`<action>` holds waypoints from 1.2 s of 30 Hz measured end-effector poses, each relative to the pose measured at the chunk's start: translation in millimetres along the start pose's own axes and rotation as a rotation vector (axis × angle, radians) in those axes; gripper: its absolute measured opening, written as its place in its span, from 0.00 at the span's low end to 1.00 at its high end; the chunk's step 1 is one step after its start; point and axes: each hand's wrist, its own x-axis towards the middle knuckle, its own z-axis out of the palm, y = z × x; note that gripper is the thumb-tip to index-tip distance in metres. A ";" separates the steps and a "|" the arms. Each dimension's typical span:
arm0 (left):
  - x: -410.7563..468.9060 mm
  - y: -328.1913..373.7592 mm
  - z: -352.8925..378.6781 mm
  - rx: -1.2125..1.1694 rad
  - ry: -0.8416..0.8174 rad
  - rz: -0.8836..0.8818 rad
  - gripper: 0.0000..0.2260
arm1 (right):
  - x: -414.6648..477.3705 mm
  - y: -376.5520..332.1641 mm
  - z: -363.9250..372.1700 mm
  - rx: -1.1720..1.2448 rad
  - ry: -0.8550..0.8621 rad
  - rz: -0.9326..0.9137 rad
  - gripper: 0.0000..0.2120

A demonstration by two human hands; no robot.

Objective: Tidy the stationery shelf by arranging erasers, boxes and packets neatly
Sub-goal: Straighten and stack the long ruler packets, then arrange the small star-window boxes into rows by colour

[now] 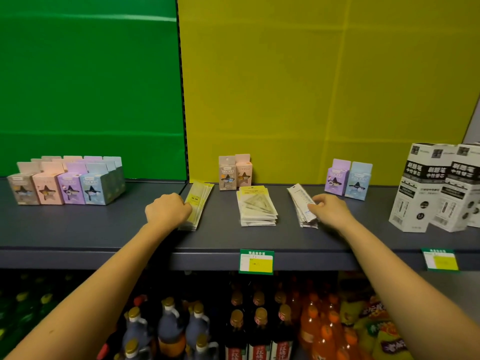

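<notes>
Legibly, boxes (420, 193) "刷题笔"; left hand (167, 209) grips yellow packets (201, 201), right hand (330, 207) white packets (298, 201).

Three packet stacks (257, 209) on shelf (104, 229), boxes (65, 181) behind.

My left hand (167, 207) hides how it grips the yellow packets (198, 203); at three o'clock, white boxes (441, 188) are cut off.

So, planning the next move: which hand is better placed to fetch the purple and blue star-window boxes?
Likely right: the right hand holds the slim white packet stack beside the purple and blue boxes; the left hand grips the yellow-labelled packet stack, farther off.
</notes>
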 end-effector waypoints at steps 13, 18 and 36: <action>5.8 7.5 -9.8 0.328 -0.043 0.190 0.12 | 1.3 0.0 7.4 -0.597 0.156 -0.060 0.18; 9.6 13.8 -15.2 0.362 -0.021 0.189 0.18 | 8.2 -5.3 1.6 -0.716 0.194 -0.062 0.25; 45.9 25.3 -10.0 0.302 -0.037 0.183 0.31 | 46.8 -27.9 6.0 -0.710 0.045 -0.071 0.30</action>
